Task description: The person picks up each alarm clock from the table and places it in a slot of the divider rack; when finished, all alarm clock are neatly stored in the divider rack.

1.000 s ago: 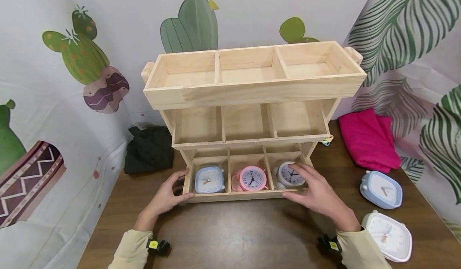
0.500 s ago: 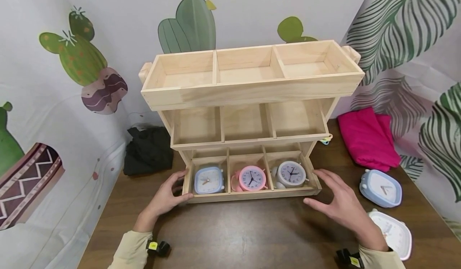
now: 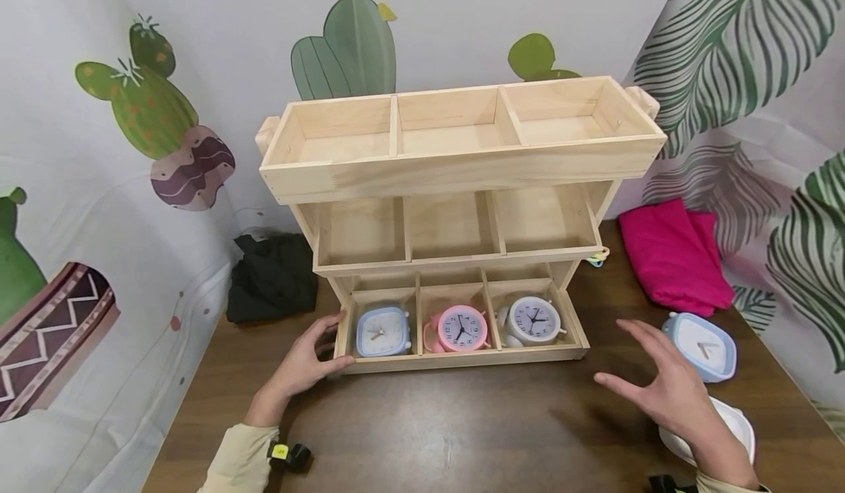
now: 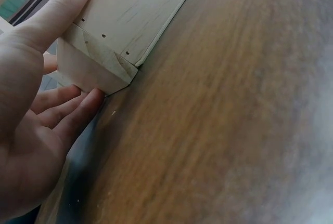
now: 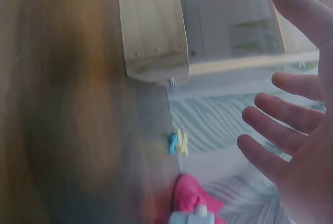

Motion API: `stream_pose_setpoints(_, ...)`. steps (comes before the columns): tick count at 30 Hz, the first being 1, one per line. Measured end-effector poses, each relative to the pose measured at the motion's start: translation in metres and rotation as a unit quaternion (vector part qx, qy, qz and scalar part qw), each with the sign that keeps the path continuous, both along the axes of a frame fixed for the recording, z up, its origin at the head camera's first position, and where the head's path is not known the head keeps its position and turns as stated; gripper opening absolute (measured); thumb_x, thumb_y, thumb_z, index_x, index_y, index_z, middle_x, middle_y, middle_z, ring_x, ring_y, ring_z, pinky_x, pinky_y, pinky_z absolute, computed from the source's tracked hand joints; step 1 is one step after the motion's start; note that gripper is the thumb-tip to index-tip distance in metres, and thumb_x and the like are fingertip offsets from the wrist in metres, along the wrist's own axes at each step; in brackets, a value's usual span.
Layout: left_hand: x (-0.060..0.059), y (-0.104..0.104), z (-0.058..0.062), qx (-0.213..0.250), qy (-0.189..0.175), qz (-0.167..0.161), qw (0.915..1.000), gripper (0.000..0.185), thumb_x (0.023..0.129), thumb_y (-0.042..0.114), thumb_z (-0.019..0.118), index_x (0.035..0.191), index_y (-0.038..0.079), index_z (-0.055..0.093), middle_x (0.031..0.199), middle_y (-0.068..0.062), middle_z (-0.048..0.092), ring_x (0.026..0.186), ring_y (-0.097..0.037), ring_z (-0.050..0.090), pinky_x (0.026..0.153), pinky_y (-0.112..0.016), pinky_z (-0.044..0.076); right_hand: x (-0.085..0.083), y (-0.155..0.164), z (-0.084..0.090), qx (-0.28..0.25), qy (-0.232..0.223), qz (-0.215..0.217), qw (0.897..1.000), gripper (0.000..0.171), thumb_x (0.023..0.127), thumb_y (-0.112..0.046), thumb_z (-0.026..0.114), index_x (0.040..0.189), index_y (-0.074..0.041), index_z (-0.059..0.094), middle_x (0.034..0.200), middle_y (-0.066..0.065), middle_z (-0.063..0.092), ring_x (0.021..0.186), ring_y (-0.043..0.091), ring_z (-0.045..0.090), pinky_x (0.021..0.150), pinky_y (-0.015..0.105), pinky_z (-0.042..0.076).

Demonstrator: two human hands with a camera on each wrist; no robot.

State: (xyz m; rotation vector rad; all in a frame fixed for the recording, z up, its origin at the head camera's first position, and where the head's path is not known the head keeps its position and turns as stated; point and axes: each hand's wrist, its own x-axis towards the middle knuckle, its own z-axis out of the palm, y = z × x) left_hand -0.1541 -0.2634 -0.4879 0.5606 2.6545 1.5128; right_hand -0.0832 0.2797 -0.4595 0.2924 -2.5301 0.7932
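A three-tier wooden rack (image 3: 462, 163) stands on the brown table (image 3: 449, 427). Its bottom tray holds a light blue clock (image 3: 383, 330), a pink clock (image 3: 463, 327) and a grey clock (image 3: 531, 320), one per compartment. My left hand (image 3: 310, 353) grips the tray's front left corner (image 4: 99, 63), thumb on one face and fingers on the other. My right hand (image 3: 653, 379) hovers open above the table, right of the rack, holding nothing. Just beyond it lie a second light blue clock (image 3: 703, 345) and a white clock (image 3: 736, 427), which the hand partly hides.
A black cloth (image 3: 273, 276) lies left of the rack and a folded pink cloth (image 3: 673, 254) to its right. A small blue-yellow item (image 5: 177, 142) sits by the rack's right foot. The two upper tiers hold nothing. Printed backdrops close in the table's back and sides.
My right hand has left the grey clock in the right compartment and moved right and toward me over the table. The left hand has stayed on the tray corner.
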Motion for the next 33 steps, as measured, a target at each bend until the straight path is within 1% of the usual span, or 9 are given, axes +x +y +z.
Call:
stream_pose_setpoints(3,0.000,0.000,0.000,-0.004,0.002,0.001,1.0000,0.080,0.076,0.011,0.084,0.141,-0.005,0.041,0.141,-0.025,0.044,0.125,-0.044,0.049,0.092,-0.057,0.051,0.004,0.008,-0.001,-0.011,-0.001,-0.006,1.000,0.089,0.053,-0.026,0.095,0.132,-0.012,0.058,0.128,0.020,0.056,0.123,-0.017,0.032,0.094,-0.002,0.020)
stream_pose_setpoints(8,0.000,0.001,-0.002,0.000,-0.001,-0.001,1.0000,0.079,0.077,0.011,0.084,0.141,-0.005,0.041,0.142,-0.025,0.044,0.125,-0.043,0.049,0.093,-0.054,0.052,0.011,0.022,-0.003,-0.013,-0.019,-0.021,1.000,0.089,0.056,-0.026,0.094,0.135,-0.011,0.055,0.130,0.023,0.054,0.128,-0.014,0.030,0.097,-0.003,0.014)
stream_pose_setpoints(12,0.001,0.001,-0.002,0.003,-0.008,-0.003,1.0000,0.078,0.078,0.012,0.083,0.142,-0.004,0.041,0.143,-0.024,0.043,0.127,-0.042,0.048,0.093,-0.051,0.052,0.017,0.032,-0.005,-0.002,-0.048,-0.041,0.998,0.090,0.058,-0.030,0.093,0.136,-0.012,0.053,0.132,0.020,0.052,0.129,-0.012,0.029,0.100,0.033,0.037)
stream_pose_setpoints(15,0.002,0.002,0.000,0.000,-0.008,-0.001,1.0000,0.078,0.078,0.012,0.083,0.142,-0.005,0.041,0.143,-0.025,0.043,0.127,-0.042,0.048,0.093,-0.052,0.053,0.021,0.038,-0.006,0.001,-0.068,-0.048,0.997,0.090,0.061,-0.031,0.092,0.139,-0.013,0.051,0.134,0.019,0.050,0.130,-0.011,0.028,0.083,0.056,0.036)
stream_pose_setpoints(20,0.001,0.002,0.004,-0.001,-0.008,0.003,1.0000,0.079,0.077,0.010,0.083,0.142,-0.005,0.041,0.143,-0.025,0.043,0.127,-0.044,0.047,0.093,-0.055,0.052,0.027,0.046,-0.010,0.002,-0.080,-0.067,0.995,0.089,0.064,-0.032,0.091,0.140,-0.010,0.050,0.134,0.020,0.049,0.130,-0.015,0.024,0.099,0.055,0.034)
stream_pose_setpoints(24,-0.001,0.003,0.004,0.000,-0.011,-0.002,0.9999,0.079,0.077,0.011,0.083,0.142,-0.005,0.040,0.144,-0.025,0.042,0.127,-0.043,0.047,0.094,-0.055,0.051,0.032,0.052,-0.013,0.006,-0.086,-0.080,0.993,0.091,0.064,-0.032,0.091,0.139,-0.006,0.048,0.134,0.024,0.048,0.136,0.018,0.035,0.101,0.059,0.031)
stream_pose_setpoints(26,-0.001,0.003,0.004,0.000,-0.012,-0.003,0.9999,0.079,0.077,0.011,0.083,0.142,-0.005,0.040,0.144,-0.025,0.042,0.127,-0.043,0.047,0.094,-0.054,0.052,0.034,0.055,-0.015,0.010,-0.090,-0.082,0.993,0.092,0.063,-0.032,0.091,0.140,-0.005,0.047,0.134,0.027,0.047,0.128,0.038,0.039,0.100,0.062,0.031)
stream_pose_setpoints(27,-0.001,0.003,0.004,0.000,-0.011,-0.004,0.9999,0.079,0.077,0.011,0.083,0.142,-0.005,0.040,0.144,-0.025,0.042,0.127,-0.043,0.047,0.094,-0.053,0.052,0.036,0.056,-0.015,0.010,-0.095,-0.082,0.992,0.093,0.064,-0.032,0.091,0.140,-0.004,0.046,0.134,0.028,0.046,0.123,0.045,0.039,0.092,0.066,0.030)
stream_pose_setpoints(33,0.001,0.002,0.002,0.002,-0.007,-0.002,1.0000,0.078,0.077,0.011,0.083,0.141,-0.005,0.041,0.143,-0.025,0.043,0.127,-0.043,0.047,0.092,-0.054,0.052,0.043,0.063,-0.022,0.022,-0.113,-0.087,0.990,0.095,0.063,-0.034,0.091,0.140,-0.002,0.045,0.132,0.030,0.046,0.121,0.049,0.039,0.087,0.065,0.033)
